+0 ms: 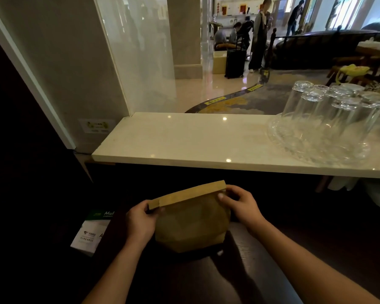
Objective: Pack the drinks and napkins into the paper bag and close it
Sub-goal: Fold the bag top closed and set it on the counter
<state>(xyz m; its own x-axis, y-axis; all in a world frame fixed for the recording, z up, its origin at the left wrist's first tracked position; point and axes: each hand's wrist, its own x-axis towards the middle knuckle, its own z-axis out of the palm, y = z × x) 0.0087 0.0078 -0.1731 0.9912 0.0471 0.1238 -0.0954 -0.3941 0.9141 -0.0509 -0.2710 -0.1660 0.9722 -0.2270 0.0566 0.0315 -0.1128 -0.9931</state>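
A brown paper bag (191, 222) stands upright on a dark lower surface in front of me, bulging, its top folded over into a flat band. My left hand (140, 222) pinches the left end of that folded band. My right hand (239, 205) grips the right end, thumb on the near side of the fold. What is inside the bag is hidden; no drinks or napkins show outside it.
A pale marble counter (184, 143) runs across above the bag. At its right end a glass tray (294, 145) carries several upturned glasses (312, 99). A white and green box (92, 231) sits left of the bag. People and a suitcase stand in the lobby beyond.
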